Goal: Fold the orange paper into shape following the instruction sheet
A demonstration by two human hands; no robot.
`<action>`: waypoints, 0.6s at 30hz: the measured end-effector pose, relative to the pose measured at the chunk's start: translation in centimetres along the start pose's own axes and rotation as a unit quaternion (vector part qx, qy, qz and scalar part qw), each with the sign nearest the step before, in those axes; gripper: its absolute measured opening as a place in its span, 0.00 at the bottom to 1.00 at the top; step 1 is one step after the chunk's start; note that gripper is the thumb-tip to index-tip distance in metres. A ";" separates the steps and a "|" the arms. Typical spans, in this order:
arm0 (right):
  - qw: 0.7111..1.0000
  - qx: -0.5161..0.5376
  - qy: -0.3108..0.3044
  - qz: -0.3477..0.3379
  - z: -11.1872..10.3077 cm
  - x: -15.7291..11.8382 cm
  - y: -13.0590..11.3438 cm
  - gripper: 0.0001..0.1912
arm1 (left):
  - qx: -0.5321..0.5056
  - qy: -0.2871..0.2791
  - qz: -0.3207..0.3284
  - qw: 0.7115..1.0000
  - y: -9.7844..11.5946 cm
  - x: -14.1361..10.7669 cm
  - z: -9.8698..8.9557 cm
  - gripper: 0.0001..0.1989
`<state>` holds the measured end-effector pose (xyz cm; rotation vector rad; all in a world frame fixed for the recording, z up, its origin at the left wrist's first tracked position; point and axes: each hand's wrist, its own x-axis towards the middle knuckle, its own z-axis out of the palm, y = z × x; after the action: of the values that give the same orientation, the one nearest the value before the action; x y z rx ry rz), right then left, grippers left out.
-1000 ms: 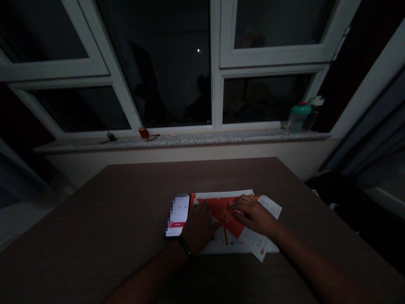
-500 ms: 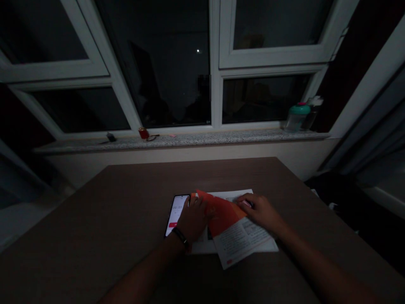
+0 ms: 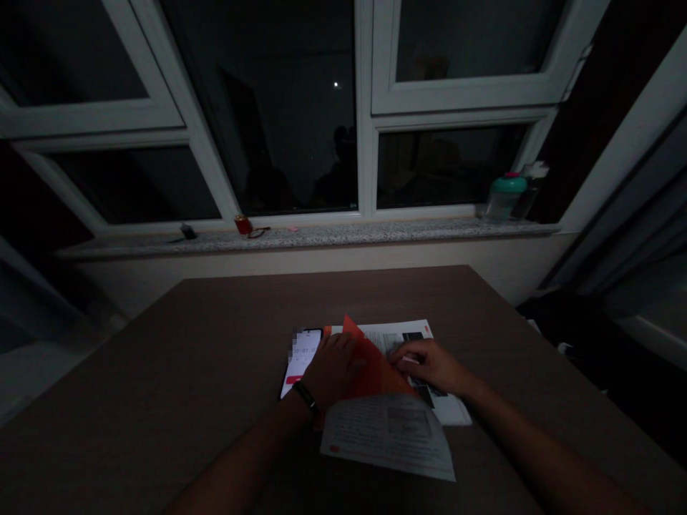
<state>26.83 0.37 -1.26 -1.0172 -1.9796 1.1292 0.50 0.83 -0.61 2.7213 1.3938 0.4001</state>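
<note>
A printed booklet (image 3: pixel 454 410) lies on the table with one leaf folded over diagonally. The leaf shows an orange part (image 3: pixel 370 372) and a white text part (image 3: pixel 383 436), which hangs toward me past the booklet's lower edge. My left hand (image 3: pixel 333 368), wearing a dark wristband, rests on the orange part with its fingers laid out and thumb apart. My right hand (image 3: pixel 432 365) is closed at the fold's right side, its fingertips against the paper. Something small and pinkish shows between its fingers, too dim to name. Beside my left hand lies a lit phone (image 3: pixel 298 365), partly covered by it.
The brown table (image 3: pixel 215 343) reaches the wall under a window. On the stone sill (image 3: pixel 327 236) stand a small red jar (image 3: pixel 242 225), a small dark item (image 3: pixel 187 231) and a bottle with a teal lid (image 3: pixel 506 194). Curtains hang at both sides.
The folded leaf has swung down and left, baring more of the booklet's right page. My right hand has moved slightly left and down; my left hand has barely shifted.
</note>
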 end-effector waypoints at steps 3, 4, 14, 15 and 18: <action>1.000 -0.009 -0.003 -0.007 0.5 0.1 0.4 0.09 | -0.033 -0.006 0.023 0.999 -0.1 0.0 0.2 0.16; 1.000 -0.019 0.000 -0.013 0.6 0.2 0.4 0.09 | -0.042 -0.006 0.031 0.999 -0.1 0.0 0.3 0.17; 0.976 -0.192 0.053 -0.090 0.5 0.5 0.2 0.09 | -0.102 -0.038 0.098 0.989 0.6 -0.2 0.1 0.20; 0.973 -0.204 0.057 -0.090 0.5 0.6 0.3 0.09 | -0.105 -0.044 0.106 0.988 0.7 -0.2 0.0 0.20; 0.967 -0.230 0.061 -0.089 0.6 0.7 0.4 0.09 | -0.110 -0.052 0.121 0.985 1.1 -0.1 -0.4 0.20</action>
<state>26.13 0.92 -1.77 -1.0773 -2.2313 0.5041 1.19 0.06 -0.10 2.6897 0.9343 0.3906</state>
